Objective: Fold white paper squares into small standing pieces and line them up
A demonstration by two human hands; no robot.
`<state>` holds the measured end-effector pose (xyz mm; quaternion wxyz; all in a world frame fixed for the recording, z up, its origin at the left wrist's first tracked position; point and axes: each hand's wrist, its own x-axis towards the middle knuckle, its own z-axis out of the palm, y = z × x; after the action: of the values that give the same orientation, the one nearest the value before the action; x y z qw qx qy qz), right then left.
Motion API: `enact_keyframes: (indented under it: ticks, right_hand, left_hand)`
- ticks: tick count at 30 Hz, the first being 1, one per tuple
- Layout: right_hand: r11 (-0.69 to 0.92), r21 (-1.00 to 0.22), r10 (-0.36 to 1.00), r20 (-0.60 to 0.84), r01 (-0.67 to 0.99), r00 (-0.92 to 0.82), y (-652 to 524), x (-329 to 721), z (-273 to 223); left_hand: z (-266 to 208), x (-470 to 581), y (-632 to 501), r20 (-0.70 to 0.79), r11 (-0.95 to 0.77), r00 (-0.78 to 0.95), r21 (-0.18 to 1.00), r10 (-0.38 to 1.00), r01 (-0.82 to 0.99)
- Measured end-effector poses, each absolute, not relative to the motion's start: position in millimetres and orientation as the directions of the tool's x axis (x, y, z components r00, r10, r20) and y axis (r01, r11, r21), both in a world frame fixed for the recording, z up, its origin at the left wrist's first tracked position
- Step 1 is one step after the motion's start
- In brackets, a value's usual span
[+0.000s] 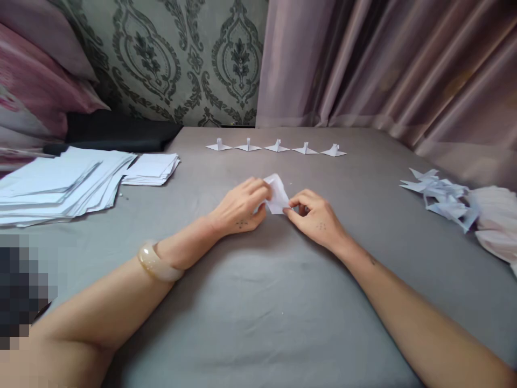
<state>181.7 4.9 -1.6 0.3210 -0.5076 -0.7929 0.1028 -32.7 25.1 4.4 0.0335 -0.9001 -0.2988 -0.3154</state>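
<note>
Between my two hands, just above the grey sheet, is a small white piece of paper (278, 195), bent and partly folded. My left hand (244, 203) grips its left side, fingers curled over the edge and hiding part of it. At the lower right corner, my right hand (313, 213) pinches the paper between thumb and fingertips. Beyond the hands stands a row of several folded white paper figures (277, 146) with flat pointed sides and an upright middle.
Stacks of large white paper (60, 186) lie at the left, beside a pile of smaller paper squares (151, 168). More folded paper shapes (444, 196) are heaped at the right near a pale cloth (496, 215). A curtain (343, 64) and patterned wall (181, 59) border the far side.
</note>
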Motion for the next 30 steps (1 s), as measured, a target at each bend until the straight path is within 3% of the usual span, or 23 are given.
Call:
enact_keyframes:
  ticks: [3, 5, 7, 9, 11, 15, 19, 30]
  right_hand:
    - [0.562, -0.164, 0.712, 0.595, 0.811, -0.373, 2.6, 182.9, 2.9]
    - [0.574, 0.037, 0.652, 0.583, 0.818, -0.484, -0.5, 184.1, 5.7]
    - [0.59, 0.122, 0.653, 0.509, 0.798, -0.561, -4.4, 186.1, 6.4]
    - [0.604, 0.089, 0.687, 0.446, 0.792, -0.574, -8.3, 189.3, 4.8]
    - [0.594, -0.032, 0.745, 0.399, 0.804, -0.534, -11.4, 193.3, 2.1]
    - [0.49, -0.302, 0.863, 0.298, 0.818, -0.407, -13.6, 199.0, -0.7]
    - [0.396, -0.452, 0.917, 0.232, 0.8, -0.323, -13.4, 197.5, 0.5]
    - [0.306, -0.471, 0.945, 0.253, 0.827, -0.206, -14.1, 188.0, -4.0]
  left_hand:
    - [5.9, -32.0, 23.5, 0.777, -0.746, 0.429, 0.077, 0.461, 0.662]
    - [6.0, -32.1, 22.6, 0.753, -0.755, 0.5, -0.006, 0.428, 0.656]
    - [5.3, -32.7, 22.6, 0.643, -0.802, 0.65, -0.09, 0.405, 0.59]
    - [4.4, -33.3, 23.3, 0.525, -0.85, 0.757, -0.112, 0.389, 0.514]
    - [3.9, -33.4, 24.2, 0.455, -0.878, 0.798, -0.069, 0.394, 0.473]
    - [5.0, -32.0, 24.1, 0.397, -0.877, 0.797, 0.05, 0.456, 0.477]
    - [7.2, -28.8, 21.3, 0.38, -0.843, 0.758, 0.143, 0.53, 0.518]
    - [-4.9, -13.8, 23.6, 0.381, -0.656, 0.541, 0.324, 0.75, 0.682]
